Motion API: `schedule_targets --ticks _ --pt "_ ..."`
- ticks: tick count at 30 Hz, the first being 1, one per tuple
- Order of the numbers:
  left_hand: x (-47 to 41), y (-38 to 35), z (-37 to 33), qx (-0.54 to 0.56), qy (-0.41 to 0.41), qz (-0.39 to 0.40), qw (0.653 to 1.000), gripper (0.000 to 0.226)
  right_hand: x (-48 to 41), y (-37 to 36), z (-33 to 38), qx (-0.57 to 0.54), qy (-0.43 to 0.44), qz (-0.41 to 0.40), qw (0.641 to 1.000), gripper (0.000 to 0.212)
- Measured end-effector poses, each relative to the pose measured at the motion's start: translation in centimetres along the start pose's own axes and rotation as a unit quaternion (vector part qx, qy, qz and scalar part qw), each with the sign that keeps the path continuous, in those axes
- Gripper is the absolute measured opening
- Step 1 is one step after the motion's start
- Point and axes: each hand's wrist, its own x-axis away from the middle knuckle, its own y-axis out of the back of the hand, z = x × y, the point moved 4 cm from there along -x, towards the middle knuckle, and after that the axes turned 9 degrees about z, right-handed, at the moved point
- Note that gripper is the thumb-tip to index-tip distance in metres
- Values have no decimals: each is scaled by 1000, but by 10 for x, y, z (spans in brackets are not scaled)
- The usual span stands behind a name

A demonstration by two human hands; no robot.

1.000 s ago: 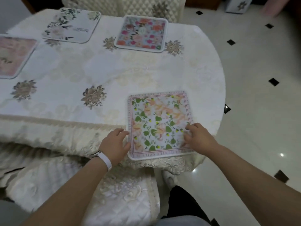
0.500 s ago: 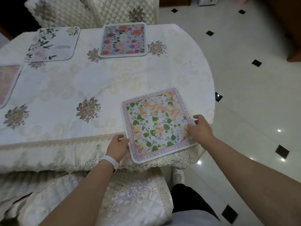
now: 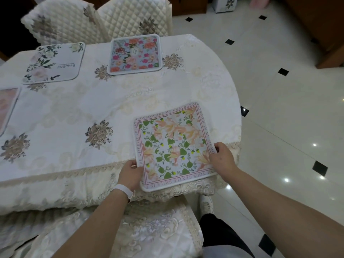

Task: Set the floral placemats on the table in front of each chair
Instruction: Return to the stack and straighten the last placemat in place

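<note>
A square placemat with peach flowers, green leaves and a lettered pink border [image 3: 174,146] lies at the table's near edge, turned a little anticlockwise, its near corner over the edge. My left hand [image 3: 130,173] pinches its near left edge. My right hand [image 3: 221,157] grips its right edge, fingers resting on the print. Three more placemats lie on the table [image 3: 78,112]: a blue one with red and pink flowers [image 3: 135,54] and a white one with pale flowers [image 3: 54,62] at the far side, and a pink one [image 3: 7,107] cut off at the left.
Two quilted cream chair backs [image 3: 134,17] [image 3: 61,23] stand behind the far placemats. A chair with an embroidered cream cover [image 3: 149,229] is below my arms. Glossy tiled floor [image 3: 279,118] lies to the right, wooden furniture [image 3: 320,28] at the top right.
The near placemat has been turned slightly anticlockwise and slid toward the table's edge. Both hands stayed on its sides. The view has tilted up, showing the far chairs.
</note>
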Motion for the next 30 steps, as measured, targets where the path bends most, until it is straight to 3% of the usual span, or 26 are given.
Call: schedule_targets --ticks 18,30 --pt "0 145 45 -29 -13 -70 997 20 34 -145 30 66 1 100 993 22" --pt "-12 146 60 -62 -56 -61 995 18 36 -153 18 161 3 61 985 22"
